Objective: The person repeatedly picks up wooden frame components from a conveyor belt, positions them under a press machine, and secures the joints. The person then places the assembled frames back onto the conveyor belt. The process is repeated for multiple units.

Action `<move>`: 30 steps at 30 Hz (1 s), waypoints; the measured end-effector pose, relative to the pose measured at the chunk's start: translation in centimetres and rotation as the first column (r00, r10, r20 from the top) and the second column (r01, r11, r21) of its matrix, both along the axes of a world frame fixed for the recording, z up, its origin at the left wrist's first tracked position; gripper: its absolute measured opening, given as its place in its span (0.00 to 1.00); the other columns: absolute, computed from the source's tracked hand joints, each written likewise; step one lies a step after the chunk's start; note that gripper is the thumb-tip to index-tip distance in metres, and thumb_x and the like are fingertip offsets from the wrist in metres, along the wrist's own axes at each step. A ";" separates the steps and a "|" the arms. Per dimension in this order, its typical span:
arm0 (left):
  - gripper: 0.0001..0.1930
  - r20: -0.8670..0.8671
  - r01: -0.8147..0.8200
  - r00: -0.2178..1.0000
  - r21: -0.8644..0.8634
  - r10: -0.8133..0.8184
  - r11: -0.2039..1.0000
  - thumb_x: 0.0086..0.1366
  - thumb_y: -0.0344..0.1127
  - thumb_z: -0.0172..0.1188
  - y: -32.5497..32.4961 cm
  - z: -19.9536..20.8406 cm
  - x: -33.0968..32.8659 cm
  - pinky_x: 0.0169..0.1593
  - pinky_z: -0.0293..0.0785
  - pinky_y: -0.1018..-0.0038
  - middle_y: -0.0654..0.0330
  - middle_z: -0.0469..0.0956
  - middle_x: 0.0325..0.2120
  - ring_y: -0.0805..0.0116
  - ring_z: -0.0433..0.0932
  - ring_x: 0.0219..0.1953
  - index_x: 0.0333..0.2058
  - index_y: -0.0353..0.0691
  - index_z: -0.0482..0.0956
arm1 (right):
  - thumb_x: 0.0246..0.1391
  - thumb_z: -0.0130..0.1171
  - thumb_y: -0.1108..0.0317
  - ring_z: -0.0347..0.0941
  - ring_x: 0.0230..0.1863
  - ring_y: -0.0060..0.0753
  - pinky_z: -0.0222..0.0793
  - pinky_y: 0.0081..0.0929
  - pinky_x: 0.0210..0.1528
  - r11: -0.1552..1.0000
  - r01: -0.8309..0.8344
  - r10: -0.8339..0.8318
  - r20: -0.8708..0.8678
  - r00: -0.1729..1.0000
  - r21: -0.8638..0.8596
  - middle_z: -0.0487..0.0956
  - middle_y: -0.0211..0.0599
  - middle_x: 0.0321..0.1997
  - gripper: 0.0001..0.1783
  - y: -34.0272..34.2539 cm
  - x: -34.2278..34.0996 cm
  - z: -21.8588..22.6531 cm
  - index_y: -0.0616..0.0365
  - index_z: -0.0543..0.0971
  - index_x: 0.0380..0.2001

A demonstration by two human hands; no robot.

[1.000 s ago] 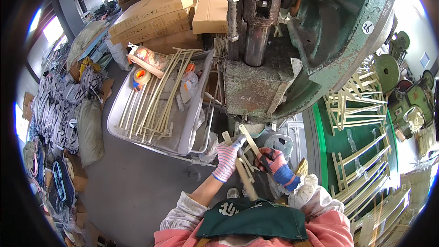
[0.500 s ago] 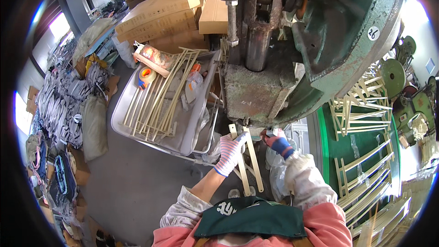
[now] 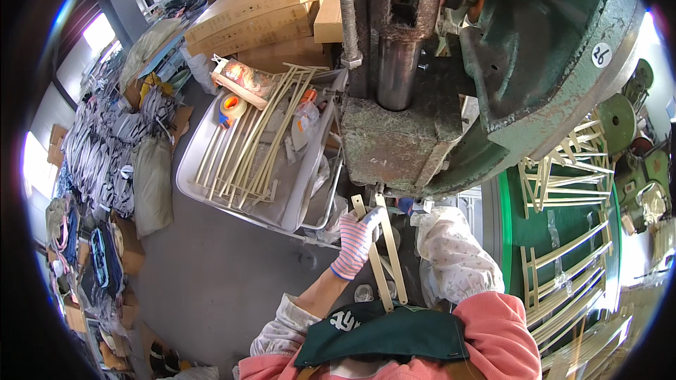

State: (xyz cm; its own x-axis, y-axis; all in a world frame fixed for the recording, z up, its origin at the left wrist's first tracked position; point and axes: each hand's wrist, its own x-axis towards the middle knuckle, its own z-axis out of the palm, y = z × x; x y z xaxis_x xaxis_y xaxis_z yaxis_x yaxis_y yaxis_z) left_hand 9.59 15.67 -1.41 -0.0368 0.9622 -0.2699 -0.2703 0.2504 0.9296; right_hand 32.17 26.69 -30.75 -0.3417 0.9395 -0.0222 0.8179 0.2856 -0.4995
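Observation:
In a pink-and-white striped glove, my left hand [image 3: 354,243] is closed on a pair of flat cream strips [image 3: 391,253] with holes near their ends. Their upper ends reach beneath the ram block of a green press [image 3: 394,137], and their lower ends come near my apron [image 3: 394,338]. My right hand [image 3: 406,205] reaches under the press block. Only a bit of its blue glove shows there, and its fingers are hidden behind the machine and the patterned sleeve [image 3: 458,253].
A grey-white tub [image 3: 186,169] on a metal stand holds cream rod frames, a tape roll [image 3: 232,105] and a printed bag [image 3: 243,83]. Cardboard boxes [image 3: 260,32] stack behind it. On the right, more cream frames [image 3: 567,264] lie on a green surface [image 3: 517,232]. Bundled fabric [image 3: 105,148] lines the left.
My right hand has gone forward and inward under the press block, so most of it is now hidden. My left hand keeps its hold on the strips. The whole view has shifted slightly.

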 end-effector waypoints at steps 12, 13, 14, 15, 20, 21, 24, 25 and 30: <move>0.10 -0.105 0.018 0.994 -0.036 -0.022 0.999 0.54 0.35 0.62 1.1 -1.6 -0.1 0.15 0.53 0.82 0.70 0.68 0.10 0.82 0.62 0.10 0.18 0.40 0.75 | 0.57 0.44 0.66 0.70 0.44 0.39 0.67 0.32 0.46 0.952 -0.267 0.004 -0.862 0.506 -0.152 0.75 0.42 0.44 0.15 -0.6 -2.9 14.2 0.60 0.72 0.44; 0.10 -0.115 0.038 0.992 -0.066 -0.045 0.997 0.54 0.36 0.62 1.1 -1.7 -0.3 0.15 0.54 0.82 0.70 0.68 0.10 0.82 0.62 0.11 0.19 0.40 0.76 | 0.58 0.43 0.66 0.70 0.45 0.39 0.67 0.31 0.46 0.928 -0.348 0.020 -0.918 0.395 -0.130 0.75 0.42 0.44 0.15 -0.9 -3.4 15.8 0.60 0.72 0.44; 0.10 -0.135 0.057 0.989 -0.050 -0.063 0.997 0.55 0.37 0.63 1.3 -1.9 -0.4 0.16 0.54 0.82 0.70 0.68 0.10 0.83 0.62 0.11 0.19 0.40 0.76 | 0.58 0.43 0.67 0.70 0.45 0.39 0.67 0.31 0.46 0.899 -0.424 0.037 -0.946 0.321 -0.109 0.74 0.42 0.44 0.15 -1.1 -3.7 17.2 0.61 0.72 0.44; 0.10 -0.157 0.075 0.984 -0.068 -0.085 0.995 0.55 0.37 0.63 1.3 -2.0 -0.6 0.16 0.54 0.82 0.70 0.68 0.10 0.83 0.62 0.11 0.19 0.40 0.76 | 0.58 0.42 0.67 0.70 0.45 0.39 0.67 0.31 0.46 0.865 -0.495 0.050 -0.967 0.249 -0.083 0.74 0.42 0.44 0.15 -1.4 -4.1 18.2 0.61 0.72 0.44; 0.10 0.007 0.118 0.993 -0.029 -0.118 0.993 0.62 0.39 0.54 0.8 -2.9 -1.3 0.20 0.59 0.84 0.70 0.67 0.15 0.82 0.63 0.15 0.37 0.39 0.73 | 0.60 0.41 0.68 0.69 0.46 0.38 0.67 0.30 0.47 0.850 -0.526 0.238 -0.913 0.331 0.031 0.74 0.42 0.45 0.15 -2.1 -5.5 20.1 0.62 0.71 0.46; 0.11 0.071 0.085 0.994 0.032 -0.087 0.996 0.63 0.38 0.52 0.6 -3.0 -1.5 0.21 0.59 0.84 0.70 0.66 0.16 0.82 0.63 0.16 0.39 0.38 0.72 | 0.60 0.42 0.67 0.69 0.47 0.38 0.67 0.30 0.47 0.893 -0.442 0.319 -0.815 0.484 0.087 0.74 0.42 0.46 0.15 -2.3 -5.7 20.1 0.62 0.71 0.47; 0.13 0.055 0.058 0.996 0.118 -0.065 0.991 0.65 0.38 0.49 0.0 -3.0 -1.8 0.22 0.61 0.83 0.69 0.66 0.18 0.82 0.63 0.17 0.45 0.37 0.69 | 0.59 0.42 0.66 0.70 0.48 0.37 0.66 0.30 0.48 0.938 -0.222 0.305 -0.335 0.892 0.265 0.74 0.42 0.46 0.17 -3.5 -6.0 20.2 0.60 0.70 0.49; 0.14 0.008 0.066 0.998 0.093 -0.067 0.993 0.65 0.38 0.48 -0.1 -2.9 -2.0 0.23 0.61 0.83 0.69 0.66 0.19 0.82 0.63 0.17 0.46 0.37 0.69 | 0.57 0.46 0.64 0.70 0.48 0.39 0.66 0.31 0.48 0.950 -0.192 0.274 -0.365 0.890 0.245 0.74 0.42 0.46 0.19 -4.2 -6.1 20.4 0.59 0.69 0.51; 0.08 0.033 0.166 0.985 0.144 -0.172 0.976 0.65 0.34 0.50 1.0 -1.7 -1.8 0.21 0.61 0.84 0.69 0.68 0.20 0.83 0.64 0.18 0.40 0.37 0.73 | 0.44 0.62 0.66 0.69 0.47 0.50 0.63 0.37 0.52 0.988 -0.007 -0.065 -0.458 0.887 -0.154 0.67 0.50 0.54 0.39 -9.4 -6.7 21.6 0.51 0.59 0.61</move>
State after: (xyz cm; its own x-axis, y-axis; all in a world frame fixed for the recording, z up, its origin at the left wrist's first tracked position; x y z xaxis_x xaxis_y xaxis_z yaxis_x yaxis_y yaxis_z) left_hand 7.82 16.64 -3.11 0.1385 0.9818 -0.1300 -0.2771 0.1644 0.9467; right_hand 25.43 17.25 -9.19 -0.3203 0.9473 -0.0080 0.4923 0.1592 -0.8557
